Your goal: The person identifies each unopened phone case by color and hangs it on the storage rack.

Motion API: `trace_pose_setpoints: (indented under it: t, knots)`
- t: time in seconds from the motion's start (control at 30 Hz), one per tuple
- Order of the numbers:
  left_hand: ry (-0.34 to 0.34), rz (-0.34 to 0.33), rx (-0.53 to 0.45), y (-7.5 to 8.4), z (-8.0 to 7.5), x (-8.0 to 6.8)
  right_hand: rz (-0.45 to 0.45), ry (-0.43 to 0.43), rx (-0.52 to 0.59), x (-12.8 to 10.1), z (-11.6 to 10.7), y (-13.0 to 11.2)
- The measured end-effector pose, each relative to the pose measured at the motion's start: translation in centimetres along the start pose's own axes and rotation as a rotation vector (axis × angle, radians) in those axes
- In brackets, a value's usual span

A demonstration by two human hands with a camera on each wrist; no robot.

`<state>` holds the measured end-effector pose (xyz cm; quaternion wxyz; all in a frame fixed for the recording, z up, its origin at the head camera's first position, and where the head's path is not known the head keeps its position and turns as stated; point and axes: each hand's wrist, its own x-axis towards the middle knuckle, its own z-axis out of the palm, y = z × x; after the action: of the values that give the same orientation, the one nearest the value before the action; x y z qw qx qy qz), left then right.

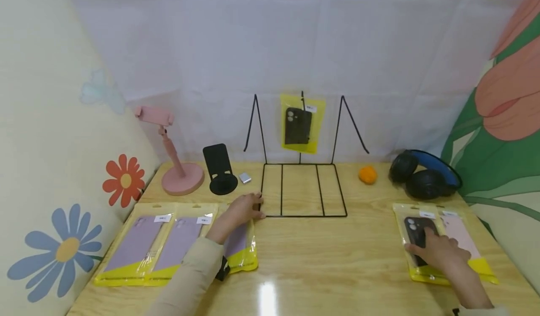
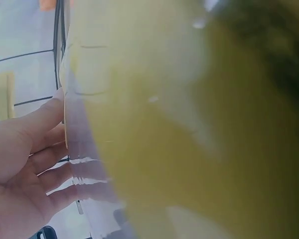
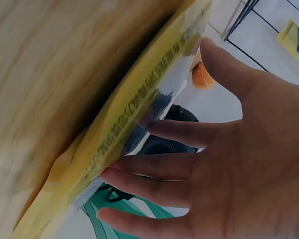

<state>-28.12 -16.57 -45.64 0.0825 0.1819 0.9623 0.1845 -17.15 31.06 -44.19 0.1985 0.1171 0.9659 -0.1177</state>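
Note:
In the head view my left hand (image 1: 242,209) grips the left front corner of a black wire rack (image 1: 303,216), thumb and fingers around its side wire. Under that wrist lies a yellow-edged bag with a purple phone case (image 1: 237,241); its plastic (image 2: 154,149) fills most of the left wrist view. My right hand (image 1: 443,252) rests over a bagged black phone case (image 1: 415,229) on the right. Its fingers are spread and fairly straight, the fingertips right at the plastic (image 3: 134,124). Another bagged black case (image 1: 297,126) hangs on the rack's middle hook.
Two more bagged purple cases (image 1: 135,241) lie at the left. A bagged pink case (image 1: 461,236) is beside the right hand. Behind stand a pink phone stand (image 1: 181,177), a black stand (image 1: 217,161), a small silver block (image 1: 244,178), an orange ball (image 1: 368,175) and headphones (image 1: 426,183).

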Motion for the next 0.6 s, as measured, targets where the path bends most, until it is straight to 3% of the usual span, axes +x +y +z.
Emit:
trace_pose_setpoints:
  t: [0.27, 0.6]
  knots:
    - [0.004, 0.003, -0.013, 0.0, 0.0, 0.1, -0.024, 0.044, -0.065, 0.2, 0.7, -0.1]
    - [-0.013, 0.005, -0.006, -0.1, 0.1, -0.1, -0.106, 0.143, 0.039, -0.4, 0.8, -0.9]
